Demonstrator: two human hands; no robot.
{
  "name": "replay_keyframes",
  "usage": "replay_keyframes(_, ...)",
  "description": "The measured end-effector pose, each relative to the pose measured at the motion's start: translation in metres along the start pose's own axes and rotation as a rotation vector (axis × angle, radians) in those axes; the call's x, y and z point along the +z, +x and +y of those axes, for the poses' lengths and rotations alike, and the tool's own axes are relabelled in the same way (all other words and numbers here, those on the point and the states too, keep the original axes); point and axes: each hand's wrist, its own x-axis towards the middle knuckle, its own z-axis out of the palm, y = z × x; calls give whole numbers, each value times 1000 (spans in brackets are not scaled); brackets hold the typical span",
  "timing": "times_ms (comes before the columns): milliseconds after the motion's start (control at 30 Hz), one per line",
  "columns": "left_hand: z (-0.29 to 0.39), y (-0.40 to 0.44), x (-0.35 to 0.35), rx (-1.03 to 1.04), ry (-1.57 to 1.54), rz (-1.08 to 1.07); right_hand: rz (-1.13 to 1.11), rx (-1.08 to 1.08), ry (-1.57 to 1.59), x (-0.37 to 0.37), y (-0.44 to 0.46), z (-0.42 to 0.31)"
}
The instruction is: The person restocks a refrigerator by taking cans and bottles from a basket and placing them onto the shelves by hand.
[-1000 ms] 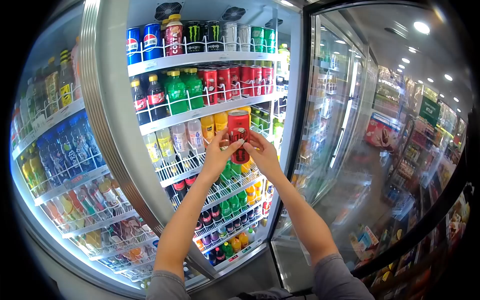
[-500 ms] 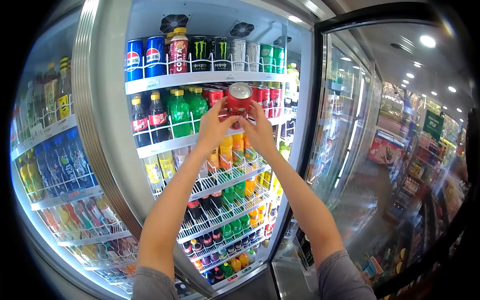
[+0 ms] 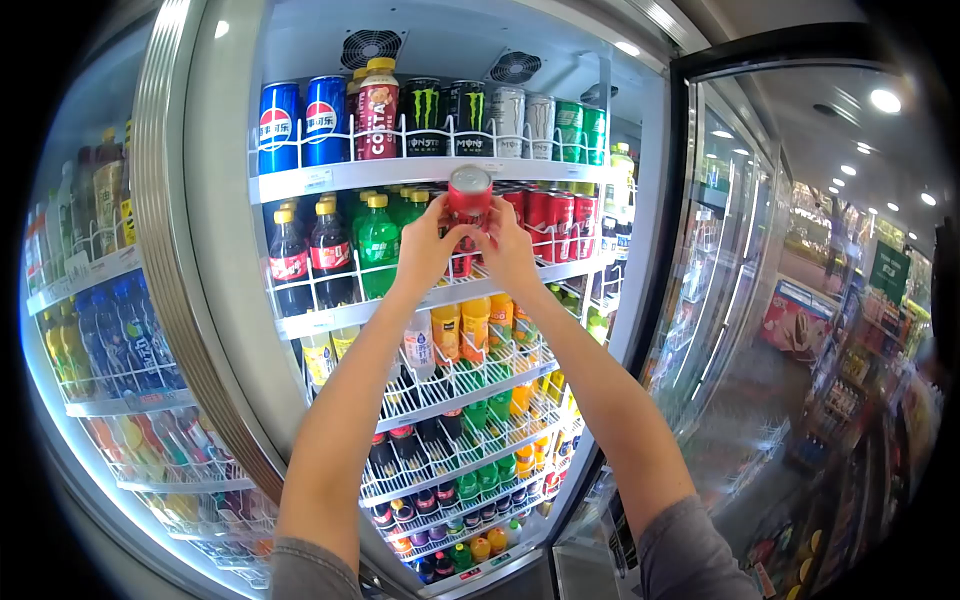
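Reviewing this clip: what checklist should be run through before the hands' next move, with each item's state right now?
1. Left hand and right hand both on the red can: ok.
2. Cooler door open, arms unobstructed by it: ok.
3. Green bottle left of the hands standing upright: ok.
4. Open space behind the held can: cannot tell; hands and can block the view.
5. Can's top clear of the top shelf's front edge: cannot tell; they overlap in view.
6. Can's base free of the wire guard: cannot tell from this angle.
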Motion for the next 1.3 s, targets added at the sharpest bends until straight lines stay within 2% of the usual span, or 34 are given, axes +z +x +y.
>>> replay_keyframes(33, 8, 2, -3, -7, 3, 6, 5, 42, -3, 0, 0, 2)
replay_keyframes(100, 21, 8, -7, -114, 167, -123, 13, 50, -60, -3, 1, 2)
replay_keyframes(167, 15, 9, -4, -80, 168, -113, -65, 151, -162, -15, 1, -8)
replay_keyframes(233, 20, 12, -2, -85, 171, -171, -67, 73, -232, -17, 3, 10)
replay_keyframes(333, 22, 12, 3, -78, 190, -172, -64, 77, -176, -19, 1, 18)
replay_keyframes(400, 22, 11, 4, -21, 173, -133, -22, 53, 17, -17, 1, 15)
replay_keyframes(500, 19, 12, 2, -41, 87, -144, -48, 26, 19, -20, 3, 8)
replay_keyframes(633, 16, 12, 4, -96, 140, -158, -68, 56, -18, -17, 3, 9)
replay_keyframes(700, 12, 9, 5, 1, 114, -131, -37, 15, -5, -15, -1, 13)
replay_keyframes(833, 7, 7, 6, 37, 142, -140, -48, 12, 6, -12, -4, 15)
replay_keyframes(967, 20, 15, 5, -96, 252, -184, -86, 33, 4, -15, 4, 15)
replay_keyframes(1033, 15, 12, 8, -19, 262, -168, -114, 58, 5, -17, 3, 19)
replay_keyframes(1167, -1, 7, 15, 5, 240, -146, -128, 20, -5, -18, 2, 33)
replay_keyframes(1233, -5, 8, 16, 110, 249, -124, -141, 16, -13, -19, 2, 37)
replay_keyframes(1300, -6, 9, 14, 82, 258, -139, -150, 38, -43, -20, 3, 40)
